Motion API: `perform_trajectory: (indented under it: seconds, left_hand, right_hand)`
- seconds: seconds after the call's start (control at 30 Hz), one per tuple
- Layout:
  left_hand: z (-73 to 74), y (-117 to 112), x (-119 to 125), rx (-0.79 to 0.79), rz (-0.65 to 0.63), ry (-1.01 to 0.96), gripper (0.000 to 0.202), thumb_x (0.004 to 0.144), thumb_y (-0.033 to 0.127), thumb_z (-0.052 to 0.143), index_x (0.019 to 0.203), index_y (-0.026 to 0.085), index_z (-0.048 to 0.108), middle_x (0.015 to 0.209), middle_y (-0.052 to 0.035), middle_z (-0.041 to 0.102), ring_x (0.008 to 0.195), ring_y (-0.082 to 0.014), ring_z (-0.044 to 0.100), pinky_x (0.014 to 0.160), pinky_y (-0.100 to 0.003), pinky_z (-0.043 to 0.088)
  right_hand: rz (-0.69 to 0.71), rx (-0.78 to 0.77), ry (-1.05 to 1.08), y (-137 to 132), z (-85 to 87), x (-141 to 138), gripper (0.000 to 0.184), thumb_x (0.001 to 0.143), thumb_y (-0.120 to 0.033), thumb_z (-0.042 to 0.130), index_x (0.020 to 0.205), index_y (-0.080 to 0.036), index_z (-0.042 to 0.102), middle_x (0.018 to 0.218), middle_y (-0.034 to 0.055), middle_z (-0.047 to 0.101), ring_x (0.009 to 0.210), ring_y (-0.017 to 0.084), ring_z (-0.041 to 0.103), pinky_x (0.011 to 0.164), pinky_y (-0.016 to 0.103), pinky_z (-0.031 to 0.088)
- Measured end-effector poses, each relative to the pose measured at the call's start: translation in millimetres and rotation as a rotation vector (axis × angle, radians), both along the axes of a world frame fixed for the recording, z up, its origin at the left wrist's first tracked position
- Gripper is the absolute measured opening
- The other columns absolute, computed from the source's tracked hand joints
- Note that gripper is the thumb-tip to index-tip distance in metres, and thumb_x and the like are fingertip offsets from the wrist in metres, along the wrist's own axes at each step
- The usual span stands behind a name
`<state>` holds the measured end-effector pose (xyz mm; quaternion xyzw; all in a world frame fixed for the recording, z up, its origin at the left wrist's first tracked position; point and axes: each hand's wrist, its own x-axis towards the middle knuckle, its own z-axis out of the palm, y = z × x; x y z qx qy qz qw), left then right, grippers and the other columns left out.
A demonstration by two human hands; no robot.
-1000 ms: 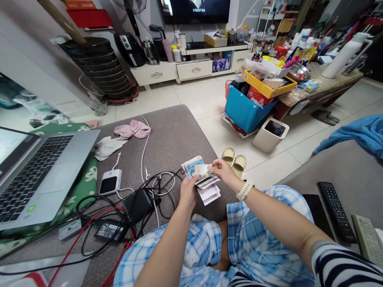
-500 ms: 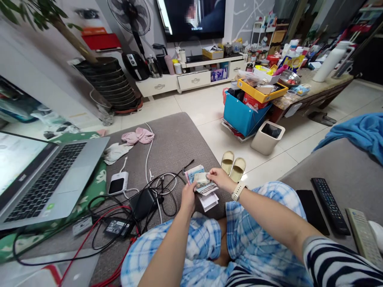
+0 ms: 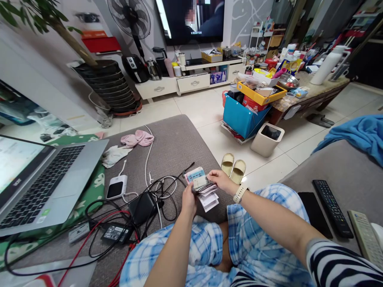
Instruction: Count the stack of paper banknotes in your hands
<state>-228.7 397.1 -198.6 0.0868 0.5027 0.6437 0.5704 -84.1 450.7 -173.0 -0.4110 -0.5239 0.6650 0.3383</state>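
Observation:
My left hand [image 3: 189,198] grips a stack of banknotes and folded papers [image 3: 206,189] from its left side, above the grey sofa seat. My right hand [image 3: 220,180] pinches the top edge of a pale note on that stack. A pink and blue note or card [image 3: 194,174] sticks out at the far left of the bundle. White folded paper [image 3: 210,202] hangs from its near side. A light watch strap [image 3: 240,193] circles my right wrist. What my left fingers press beneath the stack is hidden.
Tangled cables with black adapters [image 3: 116,232] lie to the left, beside a laptop [image 3: 60,179]. Pale slippers [image 3: 237,171] and a bin [image 3: 267,139] stand on the floor ahead. To the right are a phone [image 3: 314,213] and remote controls [image 3: 332,208].
The bundle's notes now show more of their edges, tilted and fanned toward me. My hands stay in nearly the same place, both still holding it. The view has shifted slightly.

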Motion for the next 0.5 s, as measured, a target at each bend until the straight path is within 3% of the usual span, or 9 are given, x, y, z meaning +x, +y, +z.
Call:
perform_trajectory:
  seconds: [0.3, 0.5]
  left_hand:
    - [1.6, -1, -1, 0.007, -0.02, -0.026, 0.023, 0.075, 0.026, 0.063, 0.091, 0.01, 0.067, 0.081, -0.0083, 0.074, 0.073, -0.0211, 0.07, 0.078, -0.036, 0.053]
    - [7.5, -3, 2, 0.009, -0.038, 0.005, 0.029, 0.065, 0.025, 0.071, 0.09, 0.011, 0.068, 0.079, -0.0066, 0.074, 0.076, -0.0222, 0.069, 0.08, -0.037, 0.052]
  right_hand:
    - [0.085, -0.039, -0.006, -1, 6.8, -2, 0.04, 0.081, -0.054, 0.054, 0.068, -0.017, 0.057, 0.054, -0.0004, 0.059, 0.042, 0.009, 0.039, 0.044, 0.024, 0.026]
    - [-0.043, 0.003, -0.086, 4, -5.1, -2, 0.032, 0.063, -0.038, 0.077, 0.071, -0.019, 0.052, 0.054, -0.0061, 0.054, 0.049, 0.01, 0.044, 0.05, 0.022, 0.032]
